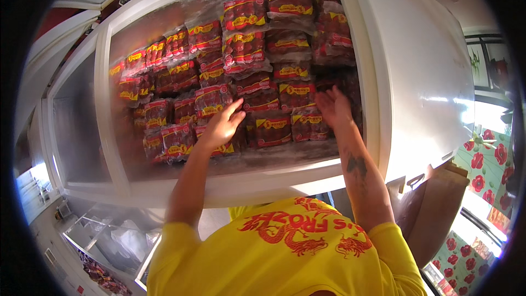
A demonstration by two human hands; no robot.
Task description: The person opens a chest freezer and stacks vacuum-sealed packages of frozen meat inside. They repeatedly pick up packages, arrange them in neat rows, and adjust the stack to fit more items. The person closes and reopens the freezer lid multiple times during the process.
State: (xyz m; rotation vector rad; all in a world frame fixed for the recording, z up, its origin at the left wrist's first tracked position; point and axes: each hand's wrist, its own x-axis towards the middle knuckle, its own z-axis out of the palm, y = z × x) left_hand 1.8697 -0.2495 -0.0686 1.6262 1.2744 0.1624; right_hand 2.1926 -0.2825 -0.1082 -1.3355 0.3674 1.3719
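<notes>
I'm seeing red packs (pixel 273 131) stacked in rows, probably to save space, with left hand (pixel 221 126) and right hand (pixel 335 111) both loosely open over them, gripping nothing visible, all inside a white chest freezer (pixel 379 90).

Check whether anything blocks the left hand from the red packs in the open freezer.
Nothing visible stands between the left hand and the red packs; its fingers overlap one in view, though whether they touch is unclear.
</notes>
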